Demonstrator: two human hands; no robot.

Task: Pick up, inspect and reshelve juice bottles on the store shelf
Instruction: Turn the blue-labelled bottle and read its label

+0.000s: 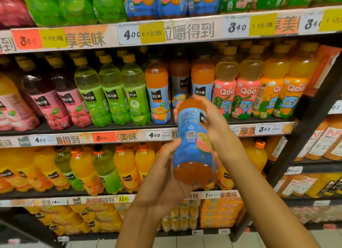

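**Holding one juice bottle up before the shelf**

I see green-labelled bottles [112, 97] standing left on the middle shelf [88, 128]. My left hand [164, 175] cups the base of the blue-labelled juice bottle [194, 142], fingers curled round it. My right hand [212, 121] grips its upper part. Further right stand Qoo bottles [244, 94].
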